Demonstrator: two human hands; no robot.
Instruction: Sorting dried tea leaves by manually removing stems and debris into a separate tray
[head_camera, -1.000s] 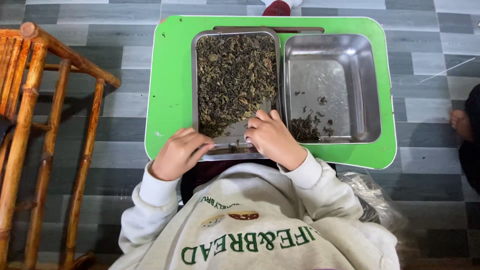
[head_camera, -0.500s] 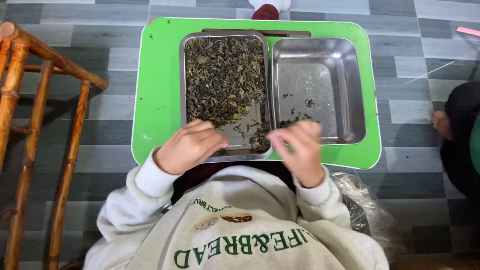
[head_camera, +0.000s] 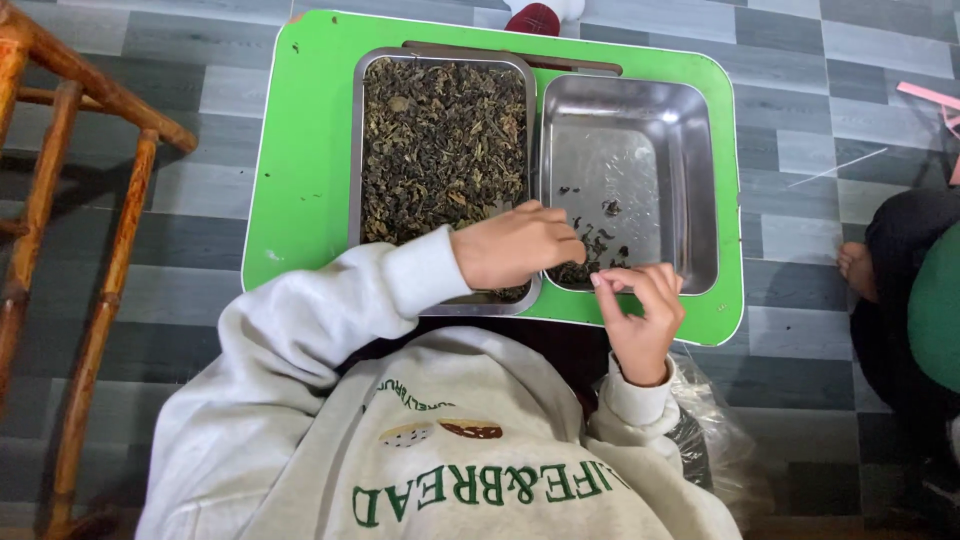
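Both hands have shifted right since the earlier frames: the left hand (head_camera: 515, 245), previously at the near edge of the left tray, now reaches across the shared rims toward the right tray, and the right hand (head_camera: 640, 315) has lifted off the trays to the table's near edge.

Left hand: fingers curled together, tips pointing at the small cluster of leaves in the right tray (head_camera: 630, 180). Whether it pinches anything cannot be told; the fingertips are bunched and hide what lies between them. The palm covers the near right corner of the left tray (head_camera: 445, 160).

Right hand: raised, palm turned toward the person, thumb and forefinger pressed together in a pinch just above the right tray's near rim. Any item between the fingertips is too small to make out.

Leaves (head_camera: 440, 140): a dense layer of dark, dried, curled leaves fills the left tray almost edge to edge. A sparse scatter (head_camera: 595, 240) lies in the near left part of the right tray, close to both hands; the rest of that tray shows bare metal.

Both steel trays sit side by side, touching, on a green table (head_camera: 300, 180) with rounded corners. A wooden chair frame (head_camera: 60, 200) stands to the left on the grey tiled floor. Another person (head_camera: 910, 290) is seated at the right edge, well apart from the table.
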